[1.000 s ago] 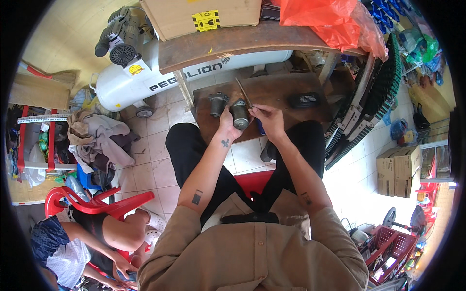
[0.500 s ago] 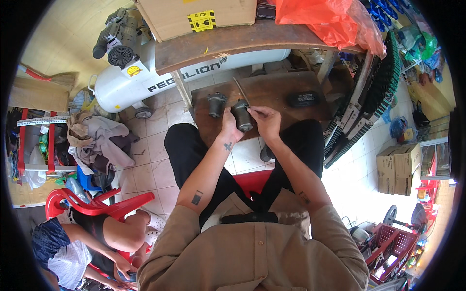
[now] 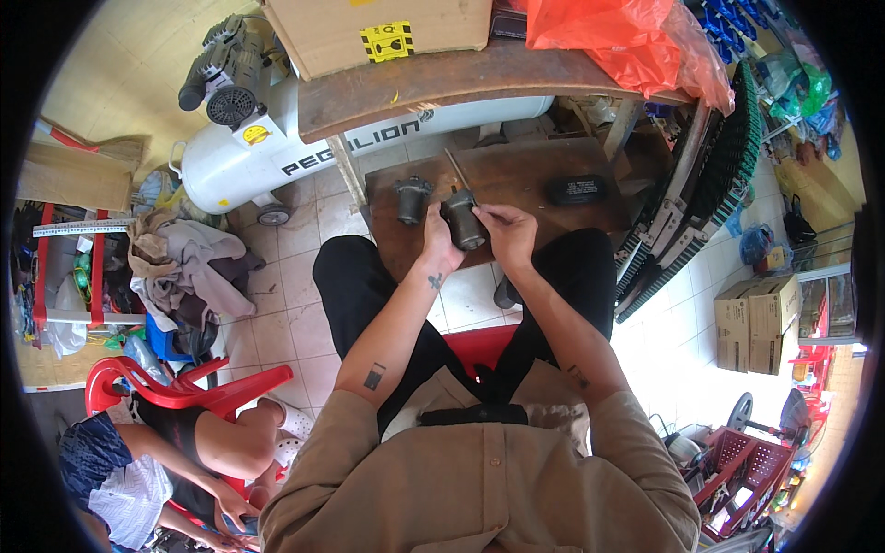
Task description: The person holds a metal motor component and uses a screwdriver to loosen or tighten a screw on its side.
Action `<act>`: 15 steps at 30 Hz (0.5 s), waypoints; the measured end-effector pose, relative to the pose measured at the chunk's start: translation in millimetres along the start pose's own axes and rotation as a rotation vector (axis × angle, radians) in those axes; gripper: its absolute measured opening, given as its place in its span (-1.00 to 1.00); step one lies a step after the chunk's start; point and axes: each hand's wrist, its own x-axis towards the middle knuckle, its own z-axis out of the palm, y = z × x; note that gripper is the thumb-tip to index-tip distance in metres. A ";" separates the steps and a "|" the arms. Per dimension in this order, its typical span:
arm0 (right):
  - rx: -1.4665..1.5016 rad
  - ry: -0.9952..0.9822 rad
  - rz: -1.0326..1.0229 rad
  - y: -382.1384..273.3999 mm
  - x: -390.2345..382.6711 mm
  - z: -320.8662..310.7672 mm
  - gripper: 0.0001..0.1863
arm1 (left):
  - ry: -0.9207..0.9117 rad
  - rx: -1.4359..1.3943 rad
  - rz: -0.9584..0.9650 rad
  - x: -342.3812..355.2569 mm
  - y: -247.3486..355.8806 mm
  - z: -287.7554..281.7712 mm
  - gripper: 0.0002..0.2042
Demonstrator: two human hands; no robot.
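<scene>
My left hand (image 3: 437, 235) grips a dark metal cylindrical part (image 3: 466, 223), which is held over a low brown wooden board (image 3: 528, 189). My right hand (image 3: 505, 224) pinches the lower end of a long, thin metal rod (image 3: 454, 167) at the top right of the cylinder; whether the rod sits in the part or against it I cannot make out. A second, similar metal part (image 3: 410, 199) stands on the board to the left. A black oblong case (image 3: 576, 190) lies on the board to the right.
A white compressor tank (image 3: 226, 166) lies behind the board, under a wooden shelf (image 3: 387, 88) bearing a cardboard box (image 3: 327, 32) and an orange bag (image 3: 599, 32). Green-black tracks (image 3: 687, 184) lean right. Another person (image 3: 212, 442) sits on a red chair (image 3: 230, 382) at lower left. Cartons (image 3: 756, 323) sit far right.
Since a second ago the held cylinder has tilted and shifted slightly to the right. My right hand has shifted a little with it, keeping the rod in its fingers.
</scene>
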 end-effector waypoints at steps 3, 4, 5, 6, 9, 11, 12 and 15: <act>-0.007 0.008 -0.004 -0.1 0.5 -1.0 -0.86 | 0.012 -0.001 -0.014 -2.1 -0.3 2.9 -0.54; -0.006 0.008 -0.004 -2.0 0.5 -0.2 -0.86 | 0.006 -0.007 -0.009 -1.4 -0.3 1.7 -0.54; -0.013 0.008 -0.002 -4.0 0.2 0.0 -0.86 | 0.000 -0.014 -0.004 -0.7 -0.2 0.4 -0.55; -0.021 0.007 0.001 -6.0 -0.2 0.1 -0.86 | -0.006 -0.020 0.000 0.0 -0.1 -0.8 -0.55; 0.007 0.020 0.013 -2.2 0.7 -1.1 -0.86 | -0.027 0.015 0.028 -1.3 -2.8 1.3 -0.55; 0.024 0.037 0.028 -2.0 0.7 -0.1 -0.85 | -0.003 0.007 0.024 -1.6 -4.2 2.6 -0.55; 0.021 0.050 0.037 -1.9 0.1 0.1 -0.84 | 0.008 0.003 0.022 -1.8 -4.8 3.1 -0.55; 0.002 0.063 0.025 -5.2 1.1 0.7 -0.81 | -0.010 -0.016 0.036 -3.3 -5.8 4.3 -0.55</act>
